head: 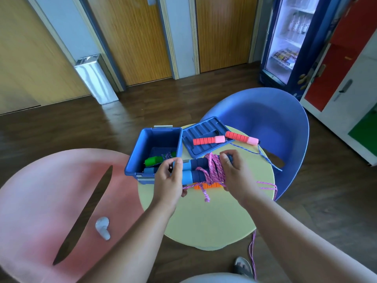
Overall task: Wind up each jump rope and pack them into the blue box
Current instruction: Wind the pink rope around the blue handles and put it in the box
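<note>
Head view. Step in hand (judged): winding the pink cord round the paired blue handles, held just to the right of the blue box and above the round table.

- Left hand: thumb and fingers pinch the light-blue ends of both handles, next to the box's right wall.
- Right hand: fingers curled round the far ends, thumb bearing on the cord wraps.
- Several wraps on, loose and crossing. A short tail hangs under the bundle; a long run drops off the table edge farthest from the box, toward the floor. Not yet wound.
- Box open; a green handle and some cord already lie inside. Lid lies just right of the box, with a red-and-pink-handled rope partly on it, its blue cord unwound.
- Orange handle sits beneath the bundle; its cord cannot be made out.

How to do it well (judgement):
- Keep the left pinch firm so the handles stay parallel.
- Draw the slack up from the floor before each turn.
- Lay turns side by side toward the middle, under light tension.
- Tuck the tail under the last wrap.
- Keep the bundle slim, so it fits beside the green rope.

Risk: trailing cord snagging the table edge.
</note>
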Tool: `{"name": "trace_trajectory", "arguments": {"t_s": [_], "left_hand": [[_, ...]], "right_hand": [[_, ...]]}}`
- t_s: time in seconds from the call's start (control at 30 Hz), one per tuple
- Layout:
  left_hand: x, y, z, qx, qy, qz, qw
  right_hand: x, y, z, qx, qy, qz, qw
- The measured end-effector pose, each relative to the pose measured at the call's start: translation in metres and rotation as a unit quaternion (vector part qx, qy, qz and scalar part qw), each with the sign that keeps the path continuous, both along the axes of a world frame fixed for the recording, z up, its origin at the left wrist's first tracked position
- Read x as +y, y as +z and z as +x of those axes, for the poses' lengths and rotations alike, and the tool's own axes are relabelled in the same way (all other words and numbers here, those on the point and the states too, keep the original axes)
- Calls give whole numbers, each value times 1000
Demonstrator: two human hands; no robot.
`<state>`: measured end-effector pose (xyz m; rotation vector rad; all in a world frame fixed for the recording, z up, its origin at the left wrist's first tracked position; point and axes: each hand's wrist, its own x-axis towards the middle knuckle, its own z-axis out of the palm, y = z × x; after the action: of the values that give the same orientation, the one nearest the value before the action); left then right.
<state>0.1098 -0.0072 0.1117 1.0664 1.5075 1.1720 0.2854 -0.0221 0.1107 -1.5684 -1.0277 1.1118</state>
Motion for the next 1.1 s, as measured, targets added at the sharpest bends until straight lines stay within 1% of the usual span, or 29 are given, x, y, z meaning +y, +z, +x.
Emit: {"name": "trace_trajectory", "arguments": {"t_s": [0.17, 0.2, 0.23, 0.27, 0.33, 0.4, 0.47, 0.5, 0.57, 0.6, 0.63, 0.7, 0.83, 0.93, 1.03, 1.1], "left_hand": [[5, -4, 12, -3, 26, -4, 1000], [6, -4, 15, -2, 27, -6, 1000], [6, -4, 18, 0, 26, -10, 1000], [7, -5, 22, 4, 24, -14, 1000], [8, -9, 26, 22, 19, -16, 999], [9, -15, 32, 33, 15, -19, 999], [11, -18, 40, 21, 11, -24, 999], [12, -19, 44, 12, 10, -24, 1000], [16, -20, 48, 4, 14, -21, 1000], [17, -20, 49, 5, 16, -20, 1000], [19, -20, 48, 8, 14, -18, 1000], [23, -20, 45, 21, 4, -13, 1000], [34, -16, 32, 30, 20, -13, 999], [45, -11, 15, 36, 28, -10, 999], [56, -9, -2, 31, 27, -12, 999], [66, -9, -14, 28, 23, -10, 999]], "right_hand": [[10, -11, 13, 105, 16, -63, 992], [12, -14, 17, 112, 25, -74, 991], [16, -17, 23, 100, 39, -83, 991], [19, -18, 28, 68, 59, -89, 992], [25, -18, 40, -28, 102, -76, 991], [29, -18, 51, -113, 138, -20, 984], [31, -17, 62, -155, 198, 33, 967], [32, -17, 68, -186, 239, 51, 952], [37, -16, 75, -287, 308, 77, 904], [40, -16, 77, -327, 325, 91, 883], [43, -16, 78, -355, 329, 98, 869], [49, -16, 74, -384, 329, 113, 856], [63, -14, 62, -390, 341, 152, 842], [76, -9, 49, -389, 363, 149, 834], [88, -4, 29, -429, 370, 168, 806], [98, 0, 16, -438, 367, 176, 802]]}}
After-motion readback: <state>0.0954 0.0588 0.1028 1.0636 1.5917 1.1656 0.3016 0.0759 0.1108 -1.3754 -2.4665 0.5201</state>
